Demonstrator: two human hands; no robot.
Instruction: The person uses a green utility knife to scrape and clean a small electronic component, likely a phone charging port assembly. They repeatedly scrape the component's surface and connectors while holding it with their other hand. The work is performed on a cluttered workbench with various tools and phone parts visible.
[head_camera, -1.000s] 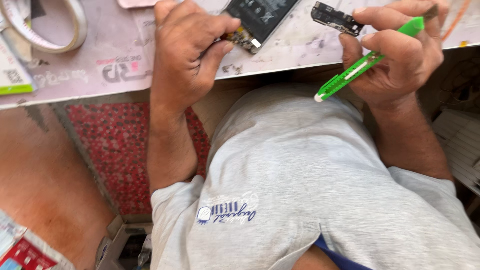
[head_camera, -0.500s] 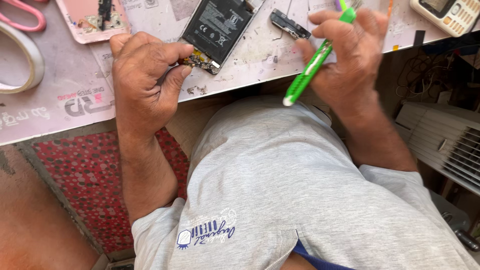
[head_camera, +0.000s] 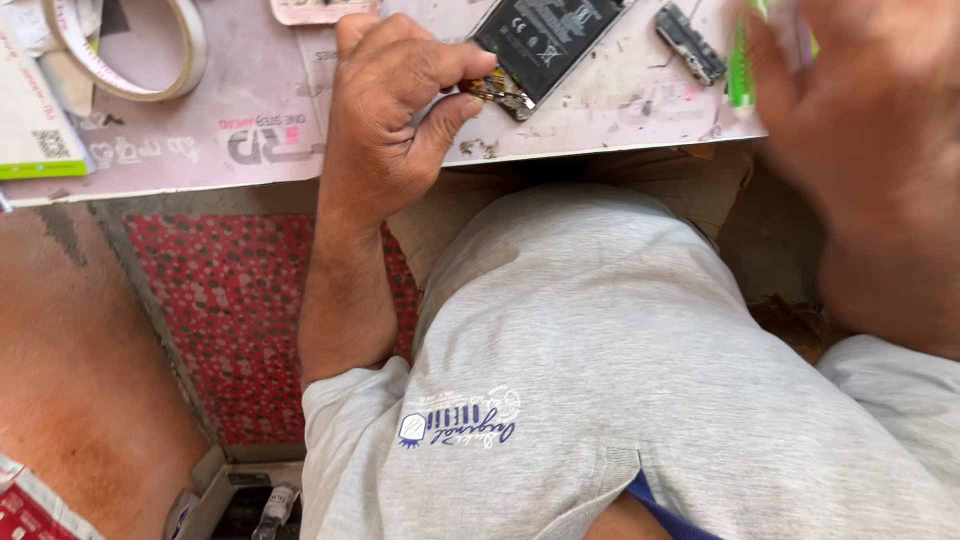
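My left hand (head_camera: 395, 110) rests on the front edge of the pink worktop (head_camera: 250, 150), its thumb and fingers pinching the lower corner of an opened black phone (head_camera: 545, 40) where a small gold part shows. My right hand (head_camera: 860, 150) is blurred at the right, close to the camera. A green-handled tool (head_camera: 741, 75) shows behind its fingers, and the grip on it is unclear. A small dark circuit part (head_camera: 690, 42) lies on the worktop between the phone and the tool.
A tape roll (head_camera: 130, 55) and a white and green box (head_camera: 30, 120) lie at the left of the worktop. A pink tray edge (head_camera: 320, 10) is at the top. Below are a red patterned mat (head_camera: 230, 320) and my grey shirt (head_camera: 600, 380).
My right hand has swung rightward and nearer the camera, now blurred, with the green tool mostly hidden. My left hand keeps pinching the phone's corner. The view has shifted.
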